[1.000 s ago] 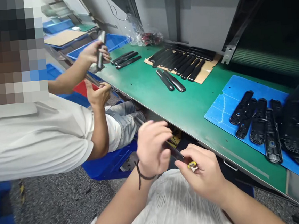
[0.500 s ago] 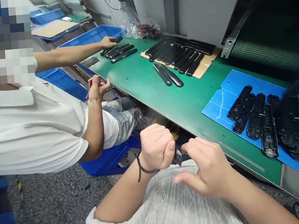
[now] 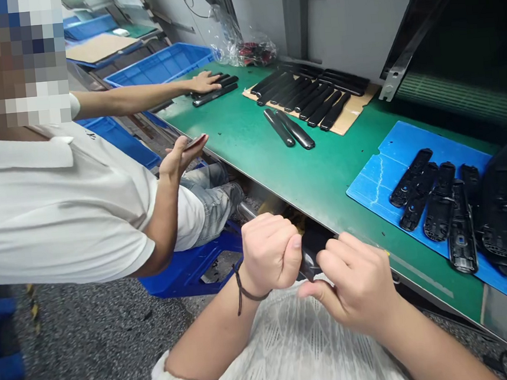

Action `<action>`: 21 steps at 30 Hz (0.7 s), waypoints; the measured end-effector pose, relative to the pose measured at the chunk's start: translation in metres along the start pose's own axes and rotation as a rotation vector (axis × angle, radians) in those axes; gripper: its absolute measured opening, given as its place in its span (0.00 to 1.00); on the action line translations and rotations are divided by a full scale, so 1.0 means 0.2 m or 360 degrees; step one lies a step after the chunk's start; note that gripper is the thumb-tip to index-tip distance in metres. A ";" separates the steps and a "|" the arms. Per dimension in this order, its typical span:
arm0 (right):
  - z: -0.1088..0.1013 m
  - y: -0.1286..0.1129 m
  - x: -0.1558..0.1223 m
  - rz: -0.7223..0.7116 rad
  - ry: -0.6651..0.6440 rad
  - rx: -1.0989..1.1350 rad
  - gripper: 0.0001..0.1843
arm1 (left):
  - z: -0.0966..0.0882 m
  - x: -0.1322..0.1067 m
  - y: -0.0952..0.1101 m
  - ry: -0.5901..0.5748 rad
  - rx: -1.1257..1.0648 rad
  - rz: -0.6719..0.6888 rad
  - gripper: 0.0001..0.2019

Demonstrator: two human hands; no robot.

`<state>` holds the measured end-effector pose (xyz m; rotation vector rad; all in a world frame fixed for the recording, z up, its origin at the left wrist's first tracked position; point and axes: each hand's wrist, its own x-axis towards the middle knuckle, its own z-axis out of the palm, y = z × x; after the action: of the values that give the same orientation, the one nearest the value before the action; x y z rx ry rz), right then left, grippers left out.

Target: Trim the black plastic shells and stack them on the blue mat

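Note:
My left hand (image 3: 270,250) is a fist wrapped round a dark, slim remote-control shell (image 3: 308,260), held over my lap just in front of the green bench edge (image 3: 280,187). My right hand (image 3: 354,279) has its fingers curled and pinched against the same black shell from the right. Most of the shell is hidden between the two hands. A cord bracelet sits on my left wrist.
A blue mat (image 3: 392,148) at right holds several open black shells. Finished black remotes lie on cardboard (image 3: 349,119), two more (image 3: 288,129) beside it. A co-worker at left has one hand (image 3: 204,82) on remotes and the other (image 3: 180,158) raised holding something flat. Blue crates stand behind and below.
My hands have closed tighter on the shell and drawn together near the bench edge. The co-worker's far hand came down from holding a remote up onto the remotes on the bench.

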<state>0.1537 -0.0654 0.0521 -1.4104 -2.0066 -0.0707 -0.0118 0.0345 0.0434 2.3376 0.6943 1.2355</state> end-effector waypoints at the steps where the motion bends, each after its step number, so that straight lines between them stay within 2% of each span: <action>1: 0.00 0.00 0.00 -0.0001 0.0011 -0.0018 0.27 | 0.00 0.00 0.00 0.0002 -0.0012 -0.0026 0.13; 11: 0.05 -0.01 -0.02 -0.0052 0.0154 -0.0278 0.29 | 0.04 -0.02 0.00 -0.0009 -0.0017 -0.0220 0.18; 16: 0.04 -0.01 -0.03 -0.0053 0.0245 -0.0392 0.30 | 0.06 -0.03 0.03 -0.0080 -0.0133 -0.0465 0.21; 21: 0.07 0.02 -0.04 -0.0053 0.0277 -0.0514 0.28 | 0.09 -0.02 0.03 -0.0191 -0.0274 -0.0831 0.26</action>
<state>0.1523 -0.0653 0.0351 -1.5076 -1.9333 -0.5356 0.0019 0.0257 0.0349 1.9003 1.0277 0.8739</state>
